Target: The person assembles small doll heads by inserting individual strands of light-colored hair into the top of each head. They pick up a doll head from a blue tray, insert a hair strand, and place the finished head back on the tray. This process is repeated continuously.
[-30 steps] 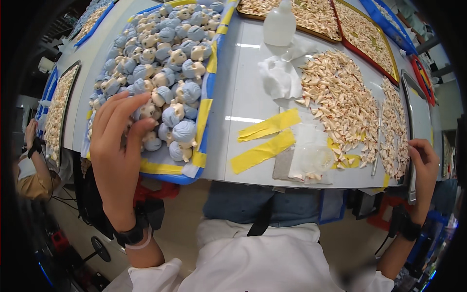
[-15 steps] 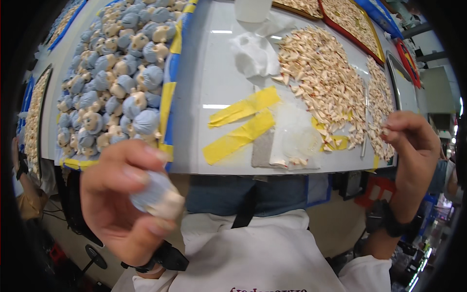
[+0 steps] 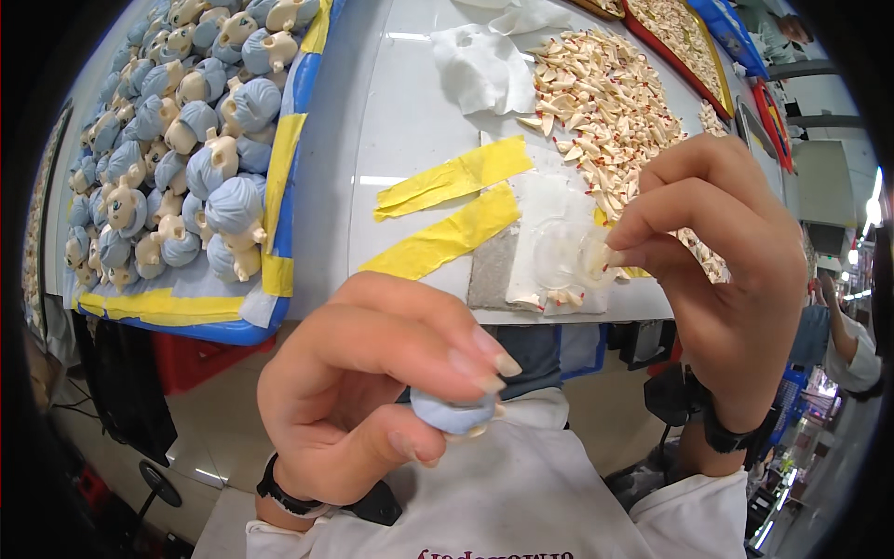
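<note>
My left hand (image 3: 363, 401) is closed round a small doll head (image 3: 453, 413) with light blue moulded hair, held low in front of the table; the fingers hide part of it. My right hand (image 3: 722, 252) is raised over the table edge, its thumb and forefinger pinched on a tiny cream piece with a red tip (image 3: 606, 268), mostly hidden. Near those fingertips a clear round dish (image 3: 557, 252) rests on a white pad (image 3: 531, 284), with a few cream pieces beside it. Behind it spreads a pile of cream pointed pieces with red tips (image 3: 610, 102).
At the left, a blue tray (image 3: 296, 93) edged with yellow tape holds many blue-haired doll heads (image 3: 177, 140). Two yellow tape strips (image 3: 447, 233) and a crumpled white tissue (image 3: 480, 70) lie mid-table. Farther right stands a red-rimmed tray (image 3: 666, 47) of similar pieces.
My left hand has moved right with the doll head, which has turned. My right hand has come left from the pile's right side to beside the clear dish. The view has shifted slightly.
</note>
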### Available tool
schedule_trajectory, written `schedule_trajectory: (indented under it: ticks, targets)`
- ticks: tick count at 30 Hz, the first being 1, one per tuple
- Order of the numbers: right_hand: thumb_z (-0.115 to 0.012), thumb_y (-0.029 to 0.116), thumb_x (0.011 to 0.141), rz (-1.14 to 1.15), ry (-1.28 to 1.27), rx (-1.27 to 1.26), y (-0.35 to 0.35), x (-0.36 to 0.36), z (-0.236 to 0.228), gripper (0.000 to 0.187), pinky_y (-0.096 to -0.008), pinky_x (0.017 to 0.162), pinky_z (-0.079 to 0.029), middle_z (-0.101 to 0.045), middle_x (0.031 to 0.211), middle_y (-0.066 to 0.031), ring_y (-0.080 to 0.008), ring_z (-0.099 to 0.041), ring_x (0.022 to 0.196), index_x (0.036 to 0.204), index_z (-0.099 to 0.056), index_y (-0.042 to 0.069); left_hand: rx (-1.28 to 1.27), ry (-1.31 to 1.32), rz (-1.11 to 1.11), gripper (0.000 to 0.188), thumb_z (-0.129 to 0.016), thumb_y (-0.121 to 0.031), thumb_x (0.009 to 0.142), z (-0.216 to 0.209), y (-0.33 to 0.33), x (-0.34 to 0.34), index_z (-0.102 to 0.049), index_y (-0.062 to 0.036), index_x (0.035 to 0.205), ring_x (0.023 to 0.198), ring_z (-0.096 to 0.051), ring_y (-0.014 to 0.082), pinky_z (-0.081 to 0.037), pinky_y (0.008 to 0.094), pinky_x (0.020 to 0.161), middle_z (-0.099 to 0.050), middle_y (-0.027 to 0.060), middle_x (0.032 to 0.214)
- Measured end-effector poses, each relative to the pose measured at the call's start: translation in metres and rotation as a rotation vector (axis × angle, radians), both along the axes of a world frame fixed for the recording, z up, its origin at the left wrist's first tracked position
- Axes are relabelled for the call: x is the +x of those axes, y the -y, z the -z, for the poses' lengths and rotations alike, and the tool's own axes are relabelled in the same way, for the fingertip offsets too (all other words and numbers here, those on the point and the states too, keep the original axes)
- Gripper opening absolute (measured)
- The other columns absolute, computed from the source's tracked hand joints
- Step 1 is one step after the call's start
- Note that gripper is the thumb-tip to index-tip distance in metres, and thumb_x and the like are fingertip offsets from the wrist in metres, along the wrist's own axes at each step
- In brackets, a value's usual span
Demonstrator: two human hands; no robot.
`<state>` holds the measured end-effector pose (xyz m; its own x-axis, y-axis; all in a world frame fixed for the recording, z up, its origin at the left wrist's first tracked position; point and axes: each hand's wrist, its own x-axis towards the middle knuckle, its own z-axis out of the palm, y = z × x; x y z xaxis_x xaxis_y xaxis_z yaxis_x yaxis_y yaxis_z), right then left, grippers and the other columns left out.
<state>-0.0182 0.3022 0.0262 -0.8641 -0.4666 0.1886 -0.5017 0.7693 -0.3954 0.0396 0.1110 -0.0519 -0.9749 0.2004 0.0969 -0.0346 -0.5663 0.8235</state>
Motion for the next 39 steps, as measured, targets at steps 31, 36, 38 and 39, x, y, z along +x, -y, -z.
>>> schedule_trajectory:
  ticks: [31, 36, 38, 39]
  targets:
    - [-0.074, 0.017, 0.071, -0.011, 0.33, -0.821, -0.004, 0.057, 0.028, 0.024, -0.0206, 0.057, -0.035, -0.047, 0.076, -0.0052, -0.011, -0.045, 0.067, 0.077, -0.052, 0.008, -0.14, -0.099, 0.138, 0.033, -0.069, 0.001, 0.071, -0.003, -0.01, 0.001, -0.054, 0.0026, 0.101, 0.088, -0.062, 0.0295, -0.055, 0.03, 0.071, -0.05, 0.0215, 0.106]
    - [-0.074, 0.013, 0.071, -0.034, 0.352, -0.786, -0.001, 0.06, 0.025, 0.022, -0.021, 0.057, -0.035, -0.047, 0.076, -0.0054, -0.0112, -0.045, 0.067, 0.078, -0.053, 0.008, -0.249, -0.275, 0.107, 0.031, -0.069, -0.001, 0.073, -0.003, -0.009, -0.001, -0.054, 0.0022, 0.1, 0.084, -0.062, 0.0274, -0.054, 0.0308, 0.072, -0.049, 0.0182, 0.099]
    - [-0.071, 0.008, 0.072, -0.059, 0.313, -0.746, 0.0, 0.06, 0.027, 0.018, -0.0211, 0.057, -0.034, -0.047, 0.075, -0.0054, -0.0112, -0.044, 0.066, 0.078, -0.053, 0.008, -0.269, -0.293, 0.094, 0.03, -0.07, -0.003, 0.072, -0.003, -0.01, 0.0, -0.055, 0.0026, 0.098, 0.081, -0.062, 0.0263, -0.053, 0.0304, 0.071, -0.049, 0.0173, 0.097]
    - [-0.069, 0.005, 0.072, -0.063, 0.29, -0.724, 0.001, 0.06, 0.026, 0.017, -0.0212, 0.057, -0.034, -0.047, 0.075, -0.0054, -0.0112, -0.044, 0.065, 0.078, -0.053, 0.008, -0.291, -0.309, 0.087, 0.03, -0.07, -0.003, 0.072, -0.003, -0.01, 0.0, -0.056, 0.0028, 0.098, 0.08, -0.062, 0.0257, -0.053, 0.03, 0.071, -0.049, 0.0171, 0.096]
